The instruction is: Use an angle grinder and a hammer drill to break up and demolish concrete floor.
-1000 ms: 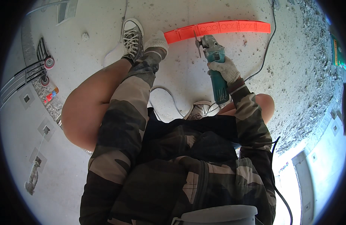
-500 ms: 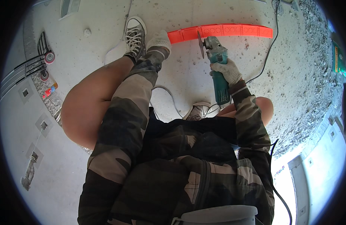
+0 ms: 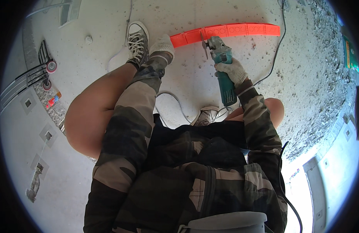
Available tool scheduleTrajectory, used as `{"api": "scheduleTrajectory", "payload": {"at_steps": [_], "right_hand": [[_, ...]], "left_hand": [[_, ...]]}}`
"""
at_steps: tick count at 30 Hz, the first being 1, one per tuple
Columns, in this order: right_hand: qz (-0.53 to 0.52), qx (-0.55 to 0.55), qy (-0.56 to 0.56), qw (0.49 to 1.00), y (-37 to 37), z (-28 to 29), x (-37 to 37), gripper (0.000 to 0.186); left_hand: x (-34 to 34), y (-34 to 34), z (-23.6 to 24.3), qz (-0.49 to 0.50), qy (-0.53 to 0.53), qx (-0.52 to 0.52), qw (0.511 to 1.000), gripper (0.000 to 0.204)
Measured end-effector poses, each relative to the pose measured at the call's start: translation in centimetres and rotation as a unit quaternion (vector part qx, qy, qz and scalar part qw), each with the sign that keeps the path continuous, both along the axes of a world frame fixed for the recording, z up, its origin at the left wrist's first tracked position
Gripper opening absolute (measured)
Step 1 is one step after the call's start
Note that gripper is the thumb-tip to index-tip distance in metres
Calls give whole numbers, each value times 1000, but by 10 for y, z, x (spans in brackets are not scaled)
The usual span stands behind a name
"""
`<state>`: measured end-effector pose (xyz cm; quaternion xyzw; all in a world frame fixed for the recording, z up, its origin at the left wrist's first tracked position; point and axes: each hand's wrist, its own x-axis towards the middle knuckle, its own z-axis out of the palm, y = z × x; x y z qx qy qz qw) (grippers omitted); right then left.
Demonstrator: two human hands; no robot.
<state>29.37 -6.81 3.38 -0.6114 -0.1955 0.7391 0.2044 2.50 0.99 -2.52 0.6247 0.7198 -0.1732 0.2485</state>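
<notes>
My gloved left hand [image 3: 162, 44] is closed on the near left end of an orange-red plastic strip [image 3: 241, 29], a long, slightly bowed piece with moulded ovals along its side. In my gloved right hand [image 3: 234, 72] is a green angle grinder [image 3: 227, 87], gripped around its body with the head pointing away from me. The thin cutting disc [image 3: 204, 46] stands edge-on across the strip's near edge, left of its middle. Whether the disc is spinning, or has cut into the plastic, I cannot make out.
My left sneaker [image 3: 137, 44] is beside my left hand, the right shoe [image 3: 206, 115] nearer my body. A dark cable [image 3: 278, 54] runs over the pitted concrete floor at right. A black metal frame with wheels [image 3: 43, 68] stands at left. Rough rubble [image 3: 315, 77] lies at right.
The whole view has shifted slightly. Both hands keep their grip, and the grinder and strip show almost no movement against each other.
</notes>
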Motion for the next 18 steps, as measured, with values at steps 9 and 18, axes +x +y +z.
{"api": "scheduleTrajectory", "payload": {"at_steps": [9,18], "right_hand": [[17,24,-30,999,1,0,-2,32],[3,16,-6,1000,2,-3,-2,34]], "left_hand": [[0,1,1,-5,3,-5,1000,34],[5,0,5,8,17,-23,1000,46]]}}
